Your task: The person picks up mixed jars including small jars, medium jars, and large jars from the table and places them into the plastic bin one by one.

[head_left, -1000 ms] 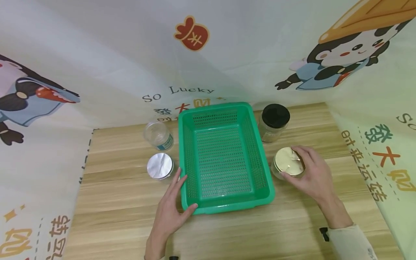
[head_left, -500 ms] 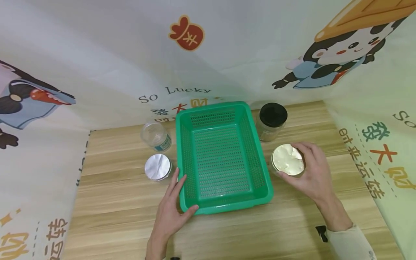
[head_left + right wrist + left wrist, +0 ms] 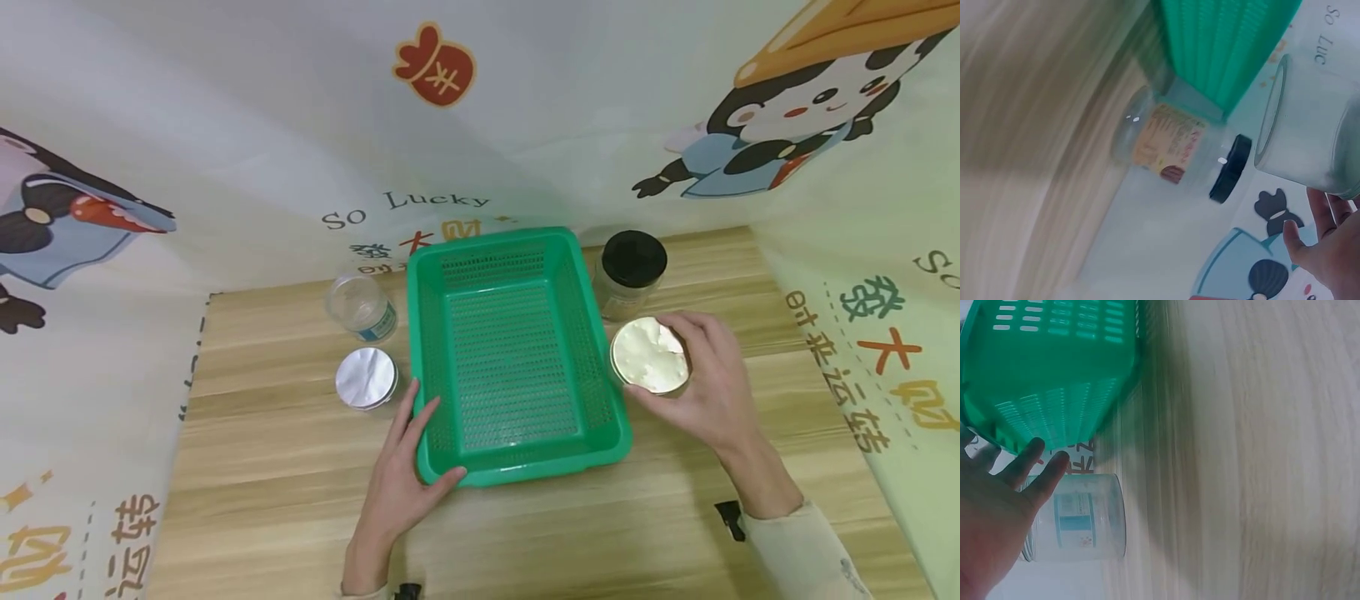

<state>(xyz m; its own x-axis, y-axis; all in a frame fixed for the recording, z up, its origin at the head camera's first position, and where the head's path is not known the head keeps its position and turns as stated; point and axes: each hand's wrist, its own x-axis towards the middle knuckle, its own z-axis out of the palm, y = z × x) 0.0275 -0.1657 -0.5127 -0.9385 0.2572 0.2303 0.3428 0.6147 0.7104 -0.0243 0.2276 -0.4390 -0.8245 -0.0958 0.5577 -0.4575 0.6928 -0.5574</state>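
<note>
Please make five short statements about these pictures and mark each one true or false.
1. The black-lidded jar stands on the wooden table. True.
2. The left hand is at the rim of the green basket. True.
3. The green basket lies upside down. False: its open side faces up.
4. The right hand holds the gold-topped jar. True.
5. The gold-topped jar stands on the wooden table. False: it is held above it.

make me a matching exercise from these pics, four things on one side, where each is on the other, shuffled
1. green basket
2. black-lidded jar
3. gold-topped jar
4. silver-topped jar

A. gripped by the right hand
B. left of the basket, unheld
C. with the left hand on its rim
D. right of the basket, unheld

Pairs: 1-C, 2-D, 3-A, 4-B
</note>
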